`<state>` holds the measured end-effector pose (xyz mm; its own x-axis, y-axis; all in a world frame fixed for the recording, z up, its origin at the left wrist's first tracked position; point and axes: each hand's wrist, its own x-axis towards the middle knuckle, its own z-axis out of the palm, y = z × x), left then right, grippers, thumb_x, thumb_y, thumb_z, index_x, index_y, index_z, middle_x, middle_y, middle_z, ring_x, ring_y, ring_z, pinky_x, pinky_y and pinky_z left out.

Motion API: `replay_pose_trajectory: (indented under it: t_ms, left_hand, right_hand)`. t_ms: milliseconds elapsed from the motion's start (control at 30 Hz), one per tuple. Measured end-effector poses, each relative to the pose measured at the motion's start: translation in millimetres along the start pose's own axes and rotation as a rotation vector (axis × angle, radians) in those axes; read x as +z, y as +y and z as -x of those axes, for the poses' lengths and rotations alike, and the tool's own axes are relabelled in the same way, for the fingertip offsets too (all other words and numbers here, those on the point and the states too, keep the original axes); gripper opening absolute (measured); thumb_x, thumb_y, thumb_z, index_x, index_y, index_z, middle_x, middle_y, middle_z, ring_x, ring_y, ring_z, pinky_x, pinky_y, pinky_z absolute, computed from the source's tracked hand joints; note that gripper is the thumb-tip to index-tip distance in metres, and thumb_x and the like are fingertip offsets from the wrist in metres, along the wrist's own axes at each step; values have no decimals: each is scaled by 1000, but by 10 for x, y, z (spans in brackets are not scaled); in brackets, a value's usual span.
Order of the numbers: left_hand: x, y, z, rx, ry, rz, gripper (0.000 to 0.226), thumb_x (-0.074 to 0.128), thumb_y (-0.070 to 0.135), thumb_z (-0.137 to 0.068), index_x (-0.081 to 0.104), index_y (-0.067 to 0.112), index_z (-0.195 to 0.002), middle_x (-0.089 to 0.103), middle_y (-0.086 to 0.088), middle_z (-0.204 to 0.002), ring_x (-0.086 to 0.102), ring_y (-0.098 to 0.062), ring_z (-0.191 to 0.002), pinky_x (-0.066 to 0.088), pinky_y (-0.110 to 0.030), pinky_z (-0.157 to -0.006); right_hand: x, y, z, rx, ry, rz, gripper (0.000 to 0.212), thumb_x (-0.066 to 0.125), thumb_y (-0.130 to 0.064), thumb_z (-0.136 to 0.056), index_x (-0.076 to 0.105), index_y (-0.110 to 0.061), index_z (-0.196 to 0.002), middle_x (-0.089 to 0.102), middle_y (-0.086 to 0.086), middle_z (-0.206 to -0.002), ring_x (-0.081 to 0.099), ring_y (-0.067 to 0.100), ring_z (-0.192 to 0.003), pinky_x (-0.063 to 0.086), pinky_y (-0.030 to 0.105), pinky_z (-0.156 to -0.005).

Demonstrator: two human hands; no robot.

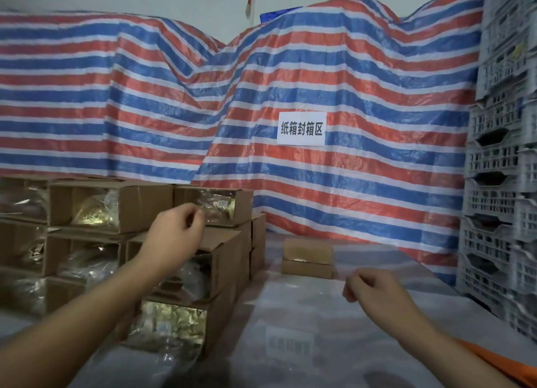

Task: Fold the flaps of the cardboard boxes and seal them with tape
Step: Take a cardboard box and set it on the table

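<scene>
hands [177, 227]: 2 | sealed box on table [307, 258]: 1 | paper sign [301, 129]: 1

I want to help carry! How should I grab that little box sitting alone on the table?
Probably take the small box by its two short ends, reaching down from above. It sits alone on the table, apart from the stack of boxes, so both ends look free. Its top flaps do not look sealed, so lifting by them seems unwise.
</scene>
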<state>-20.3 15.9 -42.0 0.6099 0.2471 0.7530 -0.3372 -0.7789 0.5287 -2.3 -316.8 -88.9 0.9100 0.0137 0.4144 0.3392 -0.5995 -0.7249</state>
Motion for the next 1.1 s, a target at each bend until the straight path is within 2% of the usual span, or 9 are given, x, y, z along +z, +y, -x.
replay_pose_trajectory:
  t_ms: [167, 300, 367, 567, 733, 800, 867, 933, 1100]
  left_hand:
    - [166, -181, -537, -64, -114, -216, 20, 49, 32, -99, 62, 22, -87, 65, 1, -78, 63, -16, -71, 57, -38, -68]
    - [401, -170, -889, -69, -177, -362, 18, 50, 31, -98, 60, 20, -88, 63, 0, -79, 62, -14, -71, 54, -32, -64]
    - [490, -161, -1022, -43, -153, -431, 12, 51, 31, -98, 57, 21, -93, 61, 1, -81, 62, -14, -72, 57, -33, -71]
    - [642, -165, -1244, 47, -157, -452, 16, 56, 38, -95, 51, 27, -106, 57, 6, -88, 60, -14, -80, 57, -34, -77]
    - [791, -196, -1469, 89, -175, -773, 52, 66, 20, -86, 44, 21, -133, 55, -5, -124, 54, -25, -113, 50, -40, -97]
    - [816, -241, -1570, 112, -211, -877, 56, 66, 21, -86, 41, 20, -136, 52, -7, -131, 50, -28, -120, 45, -42, -99]
    - [815, -325, -1663, 107, -226, -922, 52, 64, 23, -88, 43, 20, -135, 52, -7, -131, 49, -27, -121, 43, -42, -100]
    - [798, -418, -1735, 95, -229, -966, 54, 64, 27, -88, 42, 20, -137, 51, -7, -134, 48, -27, -124, 41, -42, -101]
    - [714, -664, -1870, 49, -300, -990, 56, 58, 34, -92, 37, 21, -143, 48, -7, -138, 47, -27, -126, 42, -43, -102]
  right_hand:
    - [173, -145, -311, -114, 61, 12, 27, 53, -23, -99, 65, -27, -74, 64, -9, -72, 58, 4, -68, 35, 10, -49]
    - [370, -276, -589, -193, 10, -27, 7, 55, -31, -99, 61, -35, -98, 60, -24, -92, 57, -2, -84, 36, 8, -60]
    - [460, -340, -714, -230, -5, -33, 10, 55, -33, -100, 54, -39, -107, 53, -31, -94, 55, -4, -84, 36, 6, -59]
    - [662, -617, -1001, -337, -36, -97, 18, 57, -35, -98, 48, -51, -98, 44, -40, -95, 50, -7, -90, 39, 13, -82]
    - [800, -897, -1209, -441, -62, -127, 27, 56, -33, -97, 48, -54, -113, 46, -53, -97, 49, -23, -89, 35, -2, -62]
    - [857, -999, -1335, -484, -99, -93, 45, 55, -34, -97, 41, -41, -140, 46, -36, -125, 45, -17, -102, 33, 4, -85]
    - [927, -1136, -1468, -498, -129, -24, 65, 54, -35, -98, 24, -27, -156, 34, -10, -155, 35, 5, -136, 26, 22, -106]
    - [1023, -1267, -1596, -495, -135, 27, 74, 54, -37, -99, 15, -19, -159, 22, -2, -164, 21, 18, -149, 22, 32, -115]
    - [1313, -1468, -1927, -483, -158, 155, 81, 55, -39, -97, 8, -18, -160, 13, 2, -167, 13, 22, -153, 21, 42, -122]
